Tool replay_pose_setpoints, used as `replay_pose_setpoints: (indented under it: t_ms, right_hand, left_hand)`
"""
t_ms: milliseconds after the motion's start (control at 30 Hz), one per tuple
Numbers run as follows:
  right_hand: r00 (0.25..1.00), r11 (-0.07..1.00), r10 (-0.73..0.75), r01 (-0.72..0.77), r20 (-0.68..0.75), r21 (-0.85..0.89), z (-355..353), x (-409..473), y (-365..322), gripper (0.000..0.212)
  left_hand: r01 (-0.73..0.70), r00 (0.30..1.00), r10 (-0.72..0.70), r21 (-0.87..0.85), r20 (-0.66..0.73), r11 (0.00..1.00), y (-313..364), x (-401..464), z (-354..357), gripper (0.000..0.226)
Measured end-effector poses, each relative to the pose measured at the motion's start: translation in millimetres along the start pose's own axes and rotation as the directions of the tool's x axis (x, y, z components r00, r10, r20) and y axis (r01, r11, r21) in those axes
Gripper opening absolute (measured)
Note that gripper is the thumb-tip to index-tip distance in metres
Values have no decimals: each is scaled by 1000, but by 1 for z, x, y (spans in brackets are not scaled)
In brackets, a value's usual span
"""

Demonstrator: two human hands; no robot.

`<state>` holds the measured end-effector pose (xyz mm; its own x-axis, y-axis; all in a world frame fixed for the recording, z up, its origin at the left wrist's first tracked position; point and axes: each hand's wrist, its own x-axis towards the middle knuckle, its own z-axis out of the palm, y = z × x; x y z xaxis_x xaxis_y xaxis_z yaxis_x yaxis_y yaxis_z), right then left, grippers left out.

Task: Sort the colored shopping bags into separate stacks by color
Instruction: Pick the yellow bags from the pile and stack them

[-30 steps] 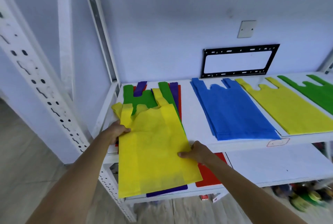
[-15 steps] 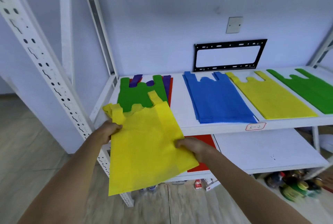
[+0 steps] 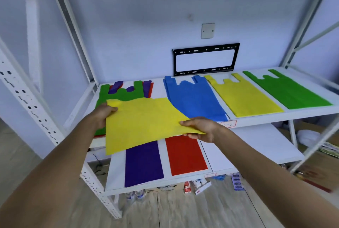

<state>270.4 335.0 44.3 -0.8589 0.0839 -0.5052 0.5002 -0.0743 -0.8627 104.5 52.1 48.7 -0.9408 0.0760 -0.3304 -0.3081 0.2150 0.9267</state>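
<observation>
1. A white metal shelving rack (image 3: 286, 117) is set against a pale blue-grey wall (image 3: 146, 17).
2. A black rectangular bracket (image 3: 206, 59) is fixed to the wall just above the rack's upper shelf.
3. A pale blank wall plate (image 3: 207, 30) is mounted above the bracket.
4. Light wood-grain flooring (image 3: 183, 213) is seen below the rack.

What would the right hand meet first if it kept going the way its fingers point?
The right hand points left across the held yellow bag; going straight on, it would probably meet the left hand gripping the bag's far edge. Depth is unclear.
</observation>
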Motion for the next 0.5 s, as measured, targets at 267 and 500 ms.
replay_pose_setpoints:
  t_ms: [267,500]
  right_hand:
    - [991,994,-58,68,-123,84,-94,-30,-32,33]
    - [957,974,-116,162,-266,158,-198,-24,-70,22]
  left_hand:
    - [-147,983,152,-62,99,987,74,21,99,43]
    - [-154,965,154,-15,212,988,138,59,219,32]
